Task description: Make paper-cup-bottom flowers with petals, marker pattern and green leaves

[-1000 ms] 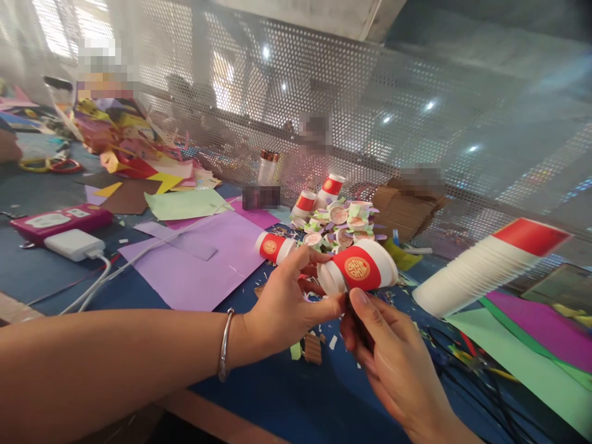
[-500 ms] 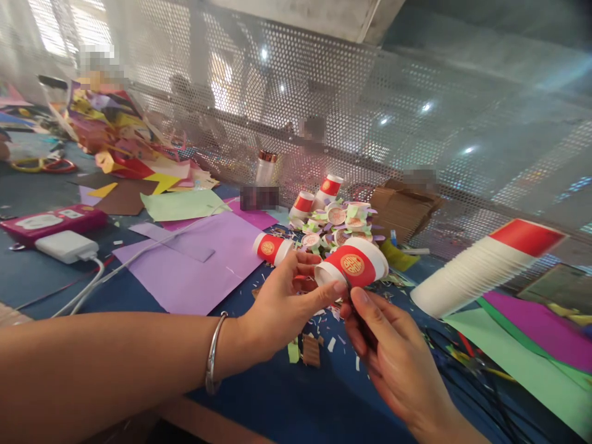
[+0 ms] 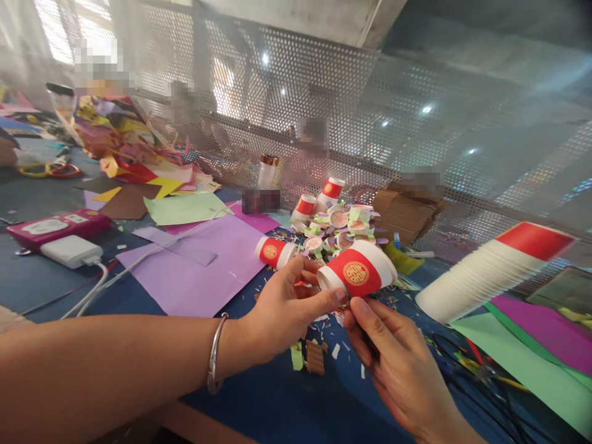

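Note:
My left hand (image 3: pixel 282 308), with a silver bangle on the wrist, grips a red and white paper cup (image 3: pixel 358 273) by its narrow end. The cup lies tilted on its side in the air, its wide rim to the right. Just under it my right hand (image 3: pixel 393 345) is closed, thumb against fingers. Something dark shows inside that hand, too hidden to name. Behind the held cup is a pile of small paper cup pieces (image 3: pixel 340 219) with green and purple paper strips. Another paper cup (image 3: pixel 272 251) lies left of my left fingers, and two more stand behind the pile.
A leaning stack of cups (image 3: pixel 481 277) stands at right, near green and purple sheets and black cables (image 3: pixel 485 382). A purple sheet (image 3: pixel 194 265), white adapter (image 3: pixel 71 251) and cord lie left. Paper scraps litter the blue table (image 3: pixel 277 401). Perforated metal panels rise behind.
The view has shifted slightly. The held cup has turned a little, its wide end now further right, and the dark sliver at my right fingertips is less visible. Both hands keep their closed hold.

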`<move>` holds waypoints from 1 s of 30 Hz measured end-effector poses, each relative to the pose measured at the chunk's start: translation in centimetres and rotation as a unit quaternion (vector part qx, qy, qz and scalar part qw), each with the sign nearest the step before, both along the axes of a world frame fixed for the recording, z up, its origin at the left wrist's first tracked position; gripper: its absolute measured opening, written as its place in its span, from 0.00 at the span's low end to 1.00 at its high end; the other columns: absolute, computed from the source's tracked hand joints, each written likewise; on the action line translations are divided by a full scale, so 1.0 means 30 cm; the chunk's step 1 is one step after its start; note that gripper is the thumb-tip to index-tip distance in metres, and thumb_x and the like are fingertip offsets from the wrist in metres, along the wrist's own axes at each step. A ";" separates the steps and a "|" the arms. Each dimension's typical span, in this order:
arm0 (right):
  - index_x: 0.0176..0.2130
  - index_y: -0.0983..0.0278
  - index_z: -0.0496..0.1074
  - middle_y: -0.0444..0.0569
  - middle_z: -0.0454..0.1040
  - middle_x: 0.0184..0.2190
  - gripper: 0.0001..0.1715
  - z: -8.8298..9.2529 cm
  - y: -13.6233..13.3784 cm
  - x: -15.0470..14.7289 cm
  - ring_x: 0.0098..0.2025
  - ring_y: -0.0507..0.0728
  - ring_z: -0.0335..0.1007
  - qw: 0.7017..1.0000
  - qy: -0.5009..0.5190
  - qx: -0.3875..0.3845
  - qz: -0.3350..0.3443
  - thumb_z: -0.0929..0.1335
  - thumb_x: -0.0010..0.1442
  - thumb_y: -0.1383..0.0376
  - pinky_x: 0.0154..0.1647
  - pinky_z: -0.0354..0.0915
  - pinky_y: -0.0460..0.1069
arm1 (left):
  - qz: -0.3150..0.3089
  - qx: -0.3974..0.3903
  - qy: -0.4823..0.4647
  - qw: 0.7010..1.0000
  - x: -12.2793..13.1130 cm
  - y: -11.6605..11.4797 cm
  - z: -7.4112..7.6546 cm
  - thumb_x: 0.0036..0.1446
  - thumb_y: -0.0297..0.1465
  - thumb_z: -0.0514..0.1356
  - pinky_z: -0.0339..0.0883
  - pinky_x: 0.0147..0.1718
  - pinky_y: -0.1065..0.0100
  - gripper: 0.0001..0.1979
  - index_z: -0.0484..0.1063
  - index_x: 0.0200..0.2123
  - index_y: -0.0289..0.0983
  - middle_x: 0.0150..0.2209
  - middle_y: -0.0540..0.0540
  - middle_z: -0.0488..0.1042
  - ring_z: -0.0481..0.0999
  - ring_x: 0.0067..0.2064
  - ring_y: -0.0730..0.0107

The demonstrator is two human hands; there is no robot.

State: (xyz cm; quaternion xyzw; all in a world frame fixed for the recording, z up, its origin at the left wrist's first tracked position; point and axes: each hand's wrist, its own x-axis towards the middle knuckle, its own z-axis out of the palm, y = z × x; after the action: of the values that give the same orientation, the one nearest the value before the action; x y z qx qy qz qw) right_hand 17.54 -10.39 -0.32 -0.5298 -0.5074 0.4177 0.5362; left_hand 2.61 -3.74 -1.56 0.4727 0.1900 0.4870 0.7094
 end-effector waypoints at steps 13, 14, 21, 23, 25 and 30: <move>0.25 0.65 0.72 0.42 0.61 0.18 0.31 0.004 0.003 -0.005 0.20 0.46 0.51 1.000 0.004 0.009 -0.011 0.73 0.59 0.42 0.19 0.47 0.44 | 0.020 0.072 0.011 0.997 0.011 0.029 -0.011 0.51 0.37 0.73 0.70 0.38 0.66 0.22 0.68 0.43 0.35 0.39 0.47 0.75 0.77 0.37 0.70; 0.25 0.65 0.72 0.42 0.60 0.17 0.31 0.004 0.004 -0.005 0.20 0.46 0.50 1.000 0.008 0.004 -0.011 0.73 0.59 0.42 0.19 0.46 0.44 | 0.020 0.063 0.014 0.998 0.012 0.029 -0.010 0.51 0.37 0.73 0.70 0.39 0.65 0.22 0.68 0.43 0.35 0.38 0.46 0.75 0.77 0.37 0.70; 0.24 0.65 0.71 0.40 0.57 0.14 0.33 0.021 0.001 -0.010 0.18 0.47 0.47 1.000 0.015 -0.019 -0.006 0.75 0.54 0.39 0.17 0.42 0.44 | 0.003 0.047 0.021 0.999 0.013 0.034 -0.013 0.51 0.39 0.73 0.70 0.41 0.63 0.23 0.69 0.42 0.35 0.40 0.44 0.77 0.78 0.40 0.66; 0.24 0.64 0.71 0.40 0.57 0.14 0.32 0.023 0.002 -0.010 0.18 0.46 0.47 1.000 0.018 -0.019 -0.005 0.75 0.53 0.40 0.16 0.42 0.44 | -0.002 0.052 0.011 0.999 0.014 0.037 -0.016 0.51 0.38 0.73 0.70 0.41 0.63 0.23 0.69 0.43 0.34 0.40 0.43 0.77 0.78 0.40 0.66; 0.24 0.64 0.71 0.40 0.57 0.14 0.31 0.019 0.002 -0.008 0.18 0.47 0.48 1.000 0.016 -0.018 -0.006 0.75 0.54 0.40 0.17 0.42 0.44 | -0.004 0.058 0.006 0.998 0.014 0.038 -0.017 0.51 0.38 0.73 0.70 0.41 0.63 0.22 0.69 0.43 0.34 0.40 0.44 0.77 0.78 0.40 0.67; 0.26 0.65 0.72 0.41 0.58 0.15 0.31 0.002 -0.001 0.003 0.19 0.47 0.49 1.000 -0.001 -0.004 -0.005 0.72 0.59 0.41 0.18 0.44 0.44 | -0.008 0.066 -0.007 0.998 0.013 0.033 -0.012 0.51 0.37 0.73 0.70 0.40 0.65 0.21 0.70 0.42 0.35 0.39 0.45 0.77 0.78 0.39 0.68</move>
State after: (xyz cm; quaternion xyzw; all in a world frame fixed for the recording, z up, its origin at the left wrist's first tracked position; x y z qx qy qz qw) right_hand 17.65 -10.42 -0.26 -0.5350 -0.5038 0.4159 0.5357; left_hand 3.01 -2.74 -1.93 0.5162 0.1488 0.4965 0.6818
